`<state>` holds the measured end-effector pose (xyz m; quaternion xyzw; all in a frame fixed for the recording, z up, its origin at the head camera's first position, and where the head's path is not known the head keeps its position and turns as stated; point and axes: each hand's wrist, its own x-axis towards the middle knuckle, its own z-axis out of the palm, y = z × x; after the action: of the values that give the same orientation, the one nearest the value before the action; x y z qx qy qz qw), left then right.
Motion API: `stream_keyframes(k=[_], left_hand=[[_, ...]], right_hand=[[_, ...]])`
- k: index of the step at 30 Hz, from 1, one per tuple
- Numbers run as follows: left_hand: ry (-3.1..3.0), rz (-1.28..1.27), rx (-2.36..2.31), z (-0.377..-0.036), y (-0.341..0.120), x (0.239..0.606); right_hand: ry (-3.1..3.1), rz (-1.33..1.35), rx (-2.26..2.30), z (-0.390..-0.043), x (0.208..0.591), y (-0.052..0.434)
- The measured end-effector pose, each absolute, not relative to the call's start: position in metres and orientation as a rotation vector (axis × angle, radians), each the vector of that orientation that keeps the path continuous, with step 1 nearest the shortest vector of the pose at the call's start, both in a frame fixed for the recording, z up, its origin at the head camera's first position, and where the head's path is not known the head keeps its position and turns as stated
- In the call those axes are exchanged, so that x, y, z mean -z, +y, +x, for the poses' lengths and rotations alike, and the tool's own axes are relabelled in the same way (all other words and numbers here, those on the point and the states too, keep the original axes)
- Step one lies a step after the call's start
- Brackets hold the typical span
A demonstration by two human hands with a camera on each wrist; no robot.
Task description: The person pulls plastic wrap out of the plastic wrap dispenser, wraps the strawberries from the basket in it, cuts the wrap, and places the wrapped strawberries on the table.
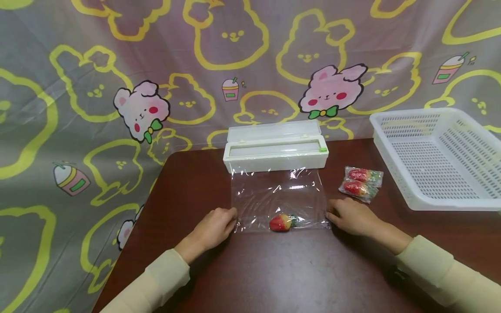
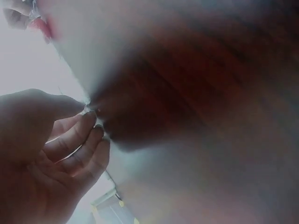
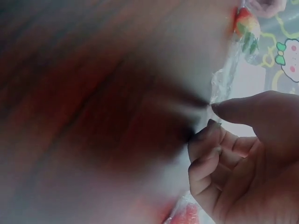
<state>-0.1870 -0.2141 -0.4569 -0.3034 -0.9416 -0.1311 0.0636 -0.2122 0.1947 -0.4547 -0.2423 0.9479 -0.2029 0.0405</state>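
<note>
Hands (image 1: pixel 282 219) pinching cling film (image 1: pixel 278 198), no legible writing

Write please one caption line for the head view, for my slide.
Both hands, left hand and right hand, pinch the cling film sheet with a strawberry on it.
</note>
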Motion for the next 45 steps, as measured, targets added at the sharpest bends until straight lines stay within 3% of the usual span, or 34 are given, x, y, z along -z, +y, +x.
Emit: stream_keyframes(k=[8,13,17,27,33,38,45], left_hand=[[-2.876,-0.820,0.382,-0.179,-0.210,0.434],[-2.902,-1.004,0.548,-0.176,-0.182,0.421],[-2.980,-1.112,0.562,-0.183,-0.169,0.434],[-3.066,-1.026,0.521,-0.176,-0.205,0.441],[-2.899,-1.207,0.186,-0.175,-0.207,0.440],[-2.818,-1.188,0.004,-0.178,-0.205,0.444],[-2.747,-1.181,0.200,-0.181,-0.215,0.454]], right_hand=[[3.010,-0.789,0.614,-0.207,0.431,0.194],[2.848,-1.066,0.797,-0.198,0.419,0.172],[2.667,-1.164,0.842,-0.202,0.433,0.157],[2.720,-1.048,0.732,-0.211,0.442,0.189],[2.830,-1.256,0.444,-0.205,0.445,0.195],[2.916,-1.476,0.279,-0.205,0.453,0.191],[2.928,-1.456,0.434,-0.206,0.456,0.199]])
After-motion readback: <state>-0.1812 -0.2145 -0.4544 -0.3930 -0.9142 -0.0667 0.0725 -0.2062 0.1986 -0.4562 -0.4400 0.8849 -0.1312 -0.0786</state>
